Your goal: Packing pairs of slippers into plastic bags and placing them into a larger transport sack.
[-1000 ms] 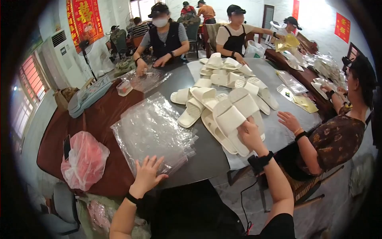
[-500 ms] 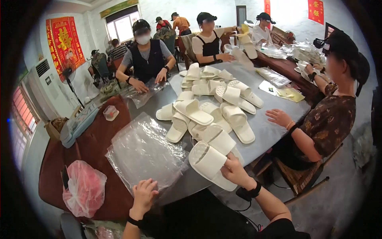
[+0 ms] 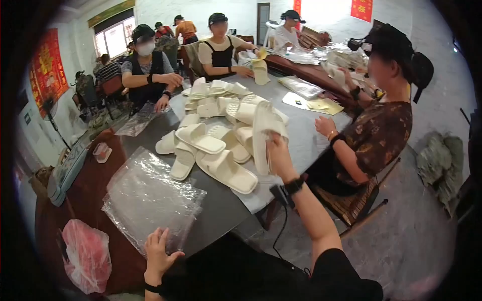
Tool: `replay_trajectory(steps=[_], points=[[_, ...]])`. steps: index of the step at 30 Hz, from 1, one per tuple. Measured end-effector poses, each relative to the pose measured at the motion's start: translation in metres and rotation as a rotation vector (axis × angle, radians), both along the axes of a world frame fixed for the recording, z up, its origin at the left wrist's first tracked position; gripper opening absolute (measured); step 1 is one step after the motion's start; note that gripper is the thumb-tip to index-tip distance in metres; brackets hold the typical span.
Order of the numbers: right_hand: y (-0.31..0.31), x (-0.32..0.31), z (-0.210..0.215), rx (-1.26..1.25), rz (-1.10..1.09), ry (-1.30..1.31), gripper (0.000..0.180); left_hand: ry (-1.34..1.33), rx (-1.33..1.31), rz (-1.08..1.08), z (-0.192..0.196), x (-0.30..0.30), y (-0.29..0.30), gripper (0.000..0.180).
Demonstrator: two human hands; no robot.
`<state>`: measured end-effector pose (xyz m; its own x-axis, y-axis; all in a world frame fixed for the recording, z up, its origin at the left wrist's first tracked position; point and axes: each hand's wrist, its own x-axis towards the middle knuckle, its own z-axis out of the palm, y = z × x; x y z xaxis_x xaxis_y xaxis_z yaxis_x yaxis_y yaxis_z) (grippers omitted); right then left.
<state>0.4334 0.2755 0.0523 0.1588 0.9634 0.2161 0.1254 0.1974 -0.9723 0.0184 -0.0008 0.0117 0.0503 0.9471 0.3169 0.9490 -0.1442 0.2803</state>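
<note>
My right hand [image 3: 279, 154] grips a cream slipper [image 3: 265, 131] and holds it upright on its edge above the grey table [image 3: 226, 200]. More cream slippers [image 3: 211, 145] lie in a loose pile across the middle of the table, just left of that hand. My left hand [image 3: 159, 253] rests with fingers spread on the near edge of a stack of clear plastic bags [image 3: 148, 198] at the table's front left.
A person in a dark patterned top [image 3: 374, 135] sits close on my right on a chair. Other people [image 3: 150, 70] work at the far side. A pink plastic bag [image 3: 88, 253] lies front left. Yellow papers [image 3: 316, 104] and more clear bags [image 3: 301, 86] lie beyond.
My right hand has lifted one slipper out of the pile and turned it upright. My left hand has stayed on the plastic bags. My view has swung to the right.
</note>
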Motion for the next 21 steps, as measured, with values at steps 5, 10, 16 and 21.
replay_trajectory(steps=[5,10,16,21], points=[[-0.016,-0.027,0.001,0.178,0.141,0.072,0.027,0.069,-0.068,-0.044,-0.007,-0.004,-0.002,0.066],[-0.104,-0.047,-0.019,0.242,0.394,-0.193,0.033,-0.051,-0.057,-0.084,-0.006,-0.006,0.007,0.044],[-0.125,-0.064,-0.024,0.362,0.478,-0.325,0.038,-0.014,-0.088,-0.081,0.004,-0.004,-0.006,0.059],[-0.128,-0.044,-0.024,0.301,0.469,-0.358,0.037,0.106,-0.087,-0.065,0.02,0.028,-0.012,0.074]])
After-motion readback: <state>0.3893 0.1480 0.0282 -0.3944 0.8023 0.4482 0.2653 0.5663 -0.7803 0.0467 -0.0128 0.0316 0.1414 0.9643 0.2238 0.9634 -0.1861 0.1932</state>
